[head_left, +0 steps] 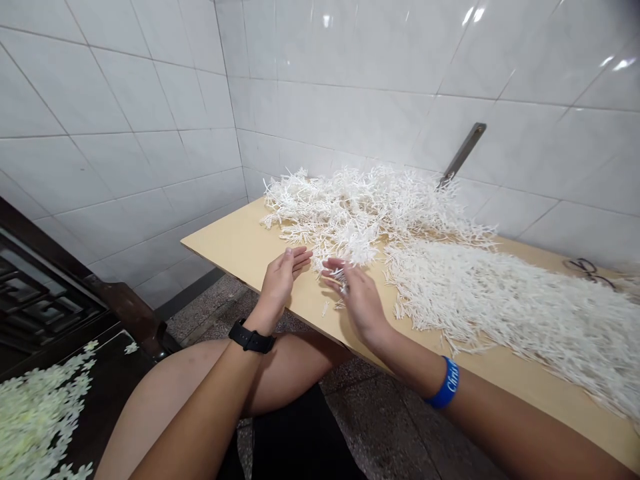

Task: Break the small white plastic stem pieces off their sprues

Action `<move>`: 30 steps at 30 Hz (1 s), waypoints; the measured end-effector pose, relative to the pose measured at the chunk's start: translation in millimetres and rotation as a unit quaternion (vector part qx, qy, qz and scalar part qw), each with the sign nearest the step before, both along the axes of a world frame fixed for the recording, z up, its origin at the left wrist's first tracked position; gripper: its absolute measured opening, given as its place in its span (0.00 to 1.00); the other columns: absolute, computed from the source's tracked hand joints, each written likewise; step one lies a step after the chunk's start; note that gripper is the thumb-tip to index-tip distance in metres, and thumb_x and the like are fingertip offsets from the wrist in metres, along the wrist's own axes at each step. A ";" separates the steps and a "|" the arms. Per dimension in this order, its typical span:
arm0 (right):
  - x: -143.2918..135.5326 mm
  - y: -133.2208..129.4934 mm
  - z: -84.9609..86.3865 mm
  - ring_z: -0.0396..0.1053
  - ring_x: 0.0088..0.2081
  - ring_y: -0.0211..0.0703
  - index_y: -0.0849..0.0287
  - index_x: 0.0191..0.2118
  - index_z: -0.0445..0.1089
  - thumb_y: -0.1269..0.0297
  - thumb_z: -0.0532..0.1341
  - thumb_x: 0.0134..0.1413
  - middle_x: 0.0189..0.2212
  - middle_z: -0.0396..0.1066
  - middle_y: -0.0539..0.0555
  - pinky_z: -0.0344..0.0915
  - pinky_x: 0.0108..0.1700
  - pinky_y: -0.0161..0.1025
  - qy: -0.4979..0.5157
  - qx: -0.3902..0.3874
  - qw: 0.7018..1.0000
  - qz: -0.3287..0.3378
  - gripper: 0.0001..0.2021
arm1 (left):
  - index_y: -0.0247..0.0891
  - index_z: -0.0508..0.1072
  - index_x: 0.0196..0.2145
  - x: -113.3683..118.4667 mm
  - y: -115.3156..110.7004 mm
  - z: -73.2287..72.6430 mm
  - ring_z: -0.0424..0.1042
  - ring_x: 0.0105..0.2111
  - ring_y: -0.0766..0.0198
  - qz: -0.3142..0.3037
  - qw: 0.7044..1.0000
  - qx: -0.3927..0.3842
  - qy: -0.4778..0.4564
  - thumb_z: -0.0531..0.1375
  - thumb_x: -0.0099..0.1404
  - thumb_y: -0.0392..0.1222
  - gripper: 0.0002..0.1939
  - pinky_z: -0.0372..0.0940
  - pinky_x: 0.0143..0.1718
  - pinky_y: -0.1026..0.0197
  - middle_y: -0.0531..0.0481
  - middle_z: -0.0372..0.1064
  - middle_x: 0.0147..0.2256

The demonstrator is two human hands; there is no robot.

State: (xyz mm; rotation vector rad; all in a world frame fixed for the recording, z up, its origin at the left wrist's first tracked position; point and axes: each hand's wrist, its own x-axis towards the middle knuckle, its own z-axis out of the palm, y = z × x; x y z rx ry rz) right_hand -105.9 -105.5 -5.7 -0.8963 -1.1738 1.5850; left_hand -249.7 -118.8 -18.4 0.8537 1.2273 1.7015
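Loose white branching pieces form a tangled heap point(360, 207) at the back of the wooden board point(225, 243). To its right lies a flatter, denser pile of white pieces point(490, 287). My left hand point(283, 280), with a black watch at the wrist, is over the board's front edge, fingers extended and nothing in them. Opposite it, my right hand point(355, 297) has its fingers curled around a few small white pieces point(340, 277), just in front of the heap. One tiny white piece point(325, 308) rests on the board between the hands.
A grey metal bracket point(465, 153) leans against the tiled wall behind the heap. Dark string point(587, 267) lies at the back right. At the lower left, pale flower shapes point(40, 413) cover a dark wooden seat point(107, 393). My legs are under the board's front edge.
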 end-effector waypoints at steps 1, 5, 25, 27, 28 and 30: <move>-8.6 -5.5 -1.1 0.71 0.44 0.48 0.58 0.40 0.72 0.51 0.59 0.54 0.42 0.73 0.58 0.67 0.43 0.44 0.016 -0.031 0.999 0.025 0.16 | 0.27 0.71 0.48 -0.1 0.6 -0.2 0.73 0.49 0.55 0.012 1.000 -0.001 -0.008 0.48 0.71 0.49 0.23 0.63 0.55 0.51 0.32 0.72 0.49; -34.2 -15.8 -17.3 0.71 0.43 0.47 0.59 0.38 0.74 0.51 0.61 0.51 0.40 0.73 0.57 0.66 0.46 0.44 0.046 -0.058 0.995 0.062 0.16 | 0.28 0.72 0.46 2.1 -0.5 -0.4 0.74 0.47 0.55 0.031 0.999 -0.001 -0.011 0.50 0.70 0.49 0.21 0.64 0.53 0.50 0.32 0.73 0.47; 46.7 31.0 16.1 0.61 0.21 0.36 0.60 0.32 0.71 0.53 0.58 0.56 0.24 0.69 0.51 0.57 0.24 0.37 -0.242 0.199 0.948 0.047 0.15 | 0.35 0.76 0.42 15.6 -10.2 1.5 0.72 0.45 0.57 -0.041 0.986 0.040 0.156 0.59 0.62 0.45 0.14 0.67 0.47 0.56 0.42 0.75 0.44; 33.6 27.0 14.5 0.60 0.21 0.38 0.59 0.27 0.69 0.58 0.56 0.58 0.19 0.66 0.49 0.54 0.25 0.36 -0.300 0.278 0.910 0.061 0.13 | 0.36 0.74 0.44 21.3 -13.2 5.1 0.72 0.44 0.58 -0.086 0.981 0.048 0.169 0.60 0.62 0.48 0.16 0.66 0.46 0.58 0.42 0.74 0.45; 28.4 25.3 12.0 0.60 0.21 0.39 0.58 0.25 0.67 0.61 0.56 0.57 0.19 0.65 0.49 0.53 0.26 0.37 -0.318 0.316 0.892 0.065 0.12 | 0.36 0.74 0.43 23.5 -13.8 5.1 0.72 0.42 0.58 -0.108 0.977 0.051 0.176 0.61 0.61 0.49 0.17 0.66 0.44 0.59 0.43 0.74 0.43; 20.7 22.6 4.6 0.60 0.23 0.40 0.57 0.23 0.64 0.65 0.55 0.56 0.19 0.66 0.50 0.52 0.27 0.37 -0.335 0.363 0.867 0.068 0.11 | 0.35 0.73 0.38 26.4 -13.4 1.5 0.72 0.36 0.60 -0.124 0.972 0.045 0.194 0.61 0.60 0.52 0.17 0.66 0.38 0.61 0.46 0.73 0.36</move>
